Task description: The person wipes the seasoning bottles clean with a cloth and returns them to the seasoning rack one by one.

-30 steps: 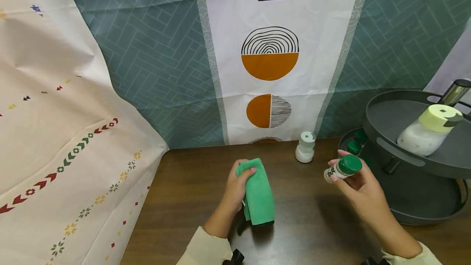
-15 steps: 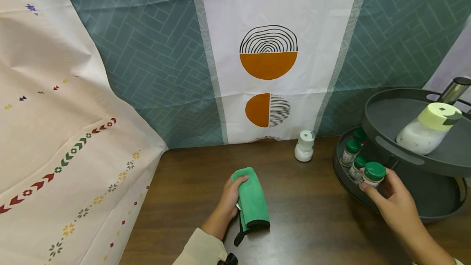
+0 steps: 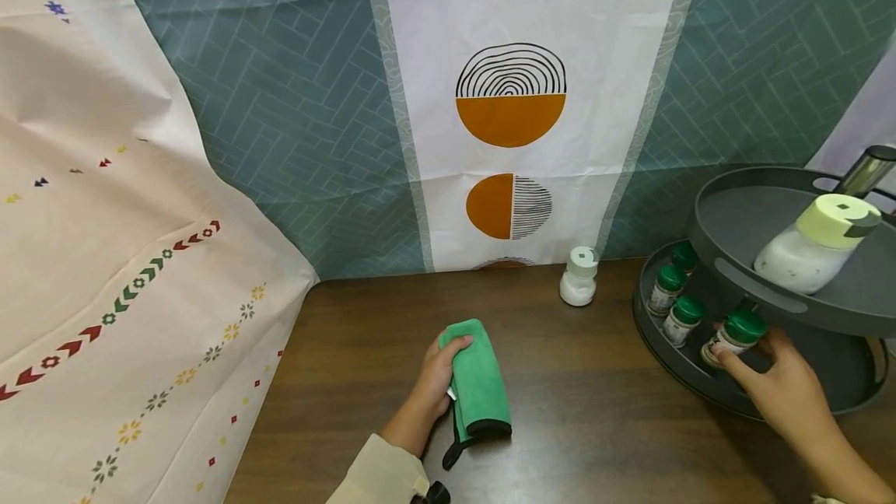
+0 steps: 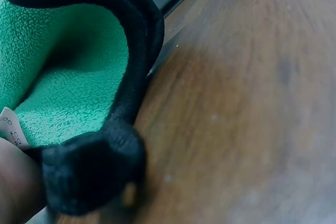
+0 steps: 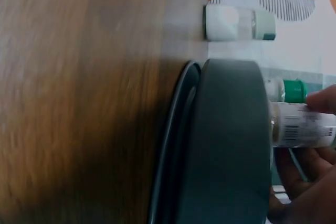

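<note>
My left hand (image 3: 441,374) grips a folded green cloth (image 3: 479,379) with black edging and a hanging loop, over the wooden table. In the left wrist view the cloth (image 4: 79,77) shows its fold and a white tag. At the right, my right hand (image 3: 784,379) holds a green-capped spice jar (image 3: 731,339), slightly tilted, at the lower tier (image 3: 672,360) of a dark two-tier round tray. Thumb and fingers are around the jar (image 5: 302,124) in the right wrist view, low at the tray's wall (image 5: 226,140). Beside it on that tier stands another spice jar (image 3: 682,321).
More green-capped jars (image 3: 666,290) stand farther back on the lower tier. The upper tier (image 3: 742,216) overhangs them and carries a white bottle with a pale yellow cap (image 3: 815,243). A small white-capped bottle (image 3: 579,277) stands at the table's back edge, before the curtain (image 3: 350,138).
My right hand has carried the jar rightward from over the table to the tray's lower tier. My left hand, with the cloth, has shifted slightly left and down.
</note>
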`<state>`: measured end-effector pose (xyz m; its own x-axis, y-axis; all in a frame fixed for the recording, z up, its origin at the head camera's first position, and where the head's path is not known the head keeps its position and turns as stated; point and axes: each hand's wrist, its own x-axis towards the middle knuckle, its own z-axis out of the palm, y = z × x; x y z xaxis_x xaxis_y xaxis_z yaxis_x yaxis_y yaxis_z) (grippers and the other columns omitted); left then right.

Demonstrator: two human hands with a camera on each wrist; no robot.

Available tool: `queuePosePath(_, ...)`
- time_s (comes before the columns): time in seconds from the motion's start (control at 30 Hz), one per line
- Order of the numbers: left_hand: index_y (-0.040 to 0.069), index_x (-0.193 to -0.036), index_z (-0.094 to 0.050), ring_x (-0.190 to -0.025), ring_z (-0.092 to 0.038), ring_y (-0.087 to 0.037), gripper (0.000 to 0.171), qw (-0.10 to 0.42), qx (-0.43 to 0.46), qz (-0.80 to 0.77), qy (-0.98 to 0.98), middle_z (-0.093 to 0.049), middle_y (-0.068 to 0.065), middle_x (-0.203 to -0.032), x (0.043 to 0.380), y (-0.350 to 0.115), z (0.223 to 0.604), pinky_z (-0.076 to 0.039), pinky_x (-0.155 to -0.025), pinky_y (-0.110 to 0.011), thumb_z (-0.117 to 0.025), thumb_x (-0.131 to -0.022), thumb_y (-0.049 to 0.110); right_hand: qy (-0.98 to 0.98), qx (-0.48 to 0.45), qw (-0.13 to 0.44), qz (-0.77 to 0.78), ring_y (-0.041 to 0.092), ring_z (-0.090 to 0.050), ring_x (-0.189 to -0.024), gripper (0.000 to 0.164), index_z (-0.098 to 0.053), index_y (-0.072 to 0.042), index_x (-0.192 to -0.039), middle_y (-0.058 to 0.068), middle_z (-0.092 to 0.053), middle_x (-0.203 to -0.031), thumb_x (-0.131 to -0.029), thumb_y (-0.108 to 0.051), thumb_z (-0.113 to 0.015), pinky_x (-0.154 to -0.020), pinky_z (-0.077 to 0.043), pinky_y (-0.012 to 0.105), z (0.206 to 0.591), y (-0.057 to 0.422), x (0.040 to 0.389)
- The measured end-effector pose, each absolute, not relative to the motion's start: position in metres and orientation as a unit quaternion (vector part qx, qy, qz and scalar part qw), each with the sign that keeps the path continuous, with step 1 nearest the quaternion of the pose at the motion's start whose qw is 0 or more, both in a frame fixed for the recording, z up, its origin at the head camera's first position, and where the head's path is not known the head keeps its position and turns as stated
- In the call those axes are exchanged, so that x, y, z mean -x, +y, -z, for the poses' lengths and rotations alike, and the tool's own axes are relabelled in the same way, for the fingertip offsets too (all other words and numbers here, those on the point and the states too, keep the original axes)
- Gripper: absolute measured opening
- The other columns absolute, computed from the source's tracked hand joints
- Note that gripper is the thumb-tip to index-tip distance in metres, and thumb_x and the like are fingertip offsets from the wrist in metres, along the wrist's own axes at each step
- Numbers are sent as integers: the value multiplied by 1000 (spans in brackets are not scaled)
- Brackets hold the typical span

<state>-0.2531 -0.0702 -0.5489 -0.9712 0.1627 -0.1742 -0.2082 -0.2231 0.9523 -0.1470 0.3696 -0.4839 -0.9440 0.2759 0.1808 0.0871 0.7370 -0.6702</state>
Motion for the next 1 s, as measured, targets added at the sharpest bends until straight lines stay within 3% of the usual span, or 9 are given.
queuePosePath(0.07, 8, -119, -60, -82, -64, -11, 31, 120, 17, -781, 612, -65, 3, -93, 253, -70, 549, -55, -77, -28, -66, -94, 24, -929, 100, 114, -337, 61, -47, -113, 65, -39, 9, -136, 44, -51, -129, -98, -37, -64, -84, -36, 68, 485, 374, 149)
queuePosePath(0.1, 8, -119, -60, -82, -64, -11, 31, 120, 17, -781, 613, -65, 3, -93, 253, -70, 549, -55, -77, -28, -67, -94, 24, -933, 100, 108, -328, 63, -48, -112, 65, -39, 11, -135, 45, -51, -127, -98, -37, -65, -82, -38, 67, 486, 376, 150)
queuePosePath(0.33, 9, -116, -61, -80, -64, -11, 28, 114, 20, -777, 619, -65, 3, -91, 255, -69, 548, -54, -76, -28, -68, -93, 24, -952, 86, 87, -279, 66, -50, -106, 72, -38, 16, -134, 47, -49, -125, -98, -41, -64, -76, -43, 67, 489, 383, 158)
queuePosePath(0.57, 10, -114, -60, -75, -64, -9, 25, 117, 20, -775, 620, -65, 5, -85, 255, -69, 549, -54, -72, -27, -67, -93, 23, -956, 65, 83, -274, 64, -57, -96, 59, -45, 12, -124, 44, -58, -112, -97, -36, -67, -65, -48, 60, 493, 385, 162)
queuePosePath(1.0, 8, -116, -58, -75, -64, -9, 30, 123, 10, -776, 619, -65, 5, -86, 254, -70, 549, -54, -72, -26, -68, -93, 25, -959, 70, 76, -264, 67, -53, -102, 68, -41, 16, -131, 48, -54, -119, -99, -40, -63, -71, -46, 64, 494, 381, 168)
